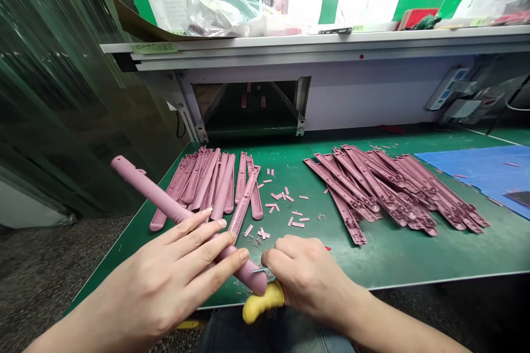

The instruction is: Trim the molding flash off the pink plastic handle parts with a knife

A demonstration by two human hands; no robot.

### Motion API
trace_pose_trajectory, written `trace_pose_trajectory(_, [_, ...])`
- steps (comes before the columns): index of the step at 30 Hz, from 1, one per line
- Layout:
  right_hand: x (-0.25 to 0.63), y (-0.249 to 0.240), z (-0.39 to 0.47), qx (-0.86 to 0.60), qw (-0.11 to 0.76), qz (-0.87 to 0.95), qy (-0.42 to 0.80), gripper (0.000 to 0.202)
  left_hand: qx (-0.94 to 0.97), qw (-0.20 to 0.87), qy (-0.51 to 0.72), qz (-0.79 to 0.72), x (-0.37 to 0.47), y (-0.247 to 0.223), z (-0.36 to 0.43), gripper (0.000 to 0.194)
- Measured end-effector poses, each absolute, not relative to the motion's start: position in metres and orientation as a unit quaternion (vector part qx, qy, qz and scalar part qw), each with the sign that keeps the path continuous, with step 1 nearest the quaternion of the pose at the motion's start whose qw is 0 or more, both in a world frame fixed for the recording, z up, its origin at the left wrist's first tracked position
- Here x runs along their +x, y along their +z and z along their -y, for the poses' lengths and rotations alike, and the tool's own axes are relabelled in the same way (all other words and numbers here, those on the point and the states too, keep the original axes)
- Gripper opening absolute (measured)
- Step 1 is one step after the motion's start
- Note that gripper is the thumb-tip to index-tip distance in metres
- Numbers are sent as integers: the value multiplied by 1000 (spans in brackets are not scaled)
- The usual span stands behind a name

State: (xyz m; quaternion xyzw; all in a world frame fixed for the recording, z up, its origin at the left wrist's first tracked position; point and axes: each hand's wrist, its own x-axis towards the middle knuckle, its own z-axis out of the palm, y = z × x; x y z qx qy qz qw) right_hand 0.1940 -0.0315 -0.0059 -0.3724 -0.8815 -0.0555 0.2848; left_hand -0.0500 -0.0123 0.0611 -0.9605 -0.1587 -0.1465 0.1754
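My left hand is closed around a long pink plastic part, fingers over its top. The part slants from upper left down to its rounded end near my right hand. My right hand is curled in a fist around a tool with a thin metal blade; its handle is hidden. That blade touches or lies just over the part's lower end. A yellow finger cover juts from my right hand, apparently on the thumb, beneath the part. Behind my left hand, several similar pink parts lie side by side.
A larger pile of pink parts lies right of centre on the green table. Small pink scraps are scattered between the piles. A blue mat is at right. Behind stand an opening with a dark belt and a shelf edge.
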Motion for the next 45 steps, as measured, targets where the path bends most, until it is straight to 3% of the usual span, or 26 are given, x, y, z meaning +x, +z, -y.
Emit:
trace_pose_trajectory(7, [200, 2, 38, -353, 326, 876, -51, 45, -941, 204, -184, 199, -62, 44, 23, 46])
trace_pose_trajectory(12, [198, 3, 41, -369, 340, 864, -47, 47, -934, 158, -241, 213, -56, 29, 33, 59])
trace_pose_trajectory(22, [193, -6, 35, -414, 360, 834, -58, 32, -907, 56, -308, 281, -31, 25, 44, 48])
trace_pose_trajectory(28, [193, -8, 32, -384, 353, 848, -94, 44, -906, 52, -290, 306, -36, 18, 45, 50])
trace_pose_trajectory(34, [208, 9, 16, -279, 309, 909, -37, 56, -955, 113, -179, 207, -58, 46, 19, 46])
trace_pose_trajectory(39, [208, 16, 4, -228, 212, 950, -33, 44, -970, 112, -161, 147, -57, 67, 10, 43])
trace_pose_trajectory(42, [205, 15, 7, -194, 240, 951, 28, 42, -971, 125, -144, 143, -55, 73, 9, 43])
trace_pose_trajectory(45, [200, 14, 19, -224, 320, 900, 193, 38, -972, 147, -136, 122, -53, 74, 10, 41])
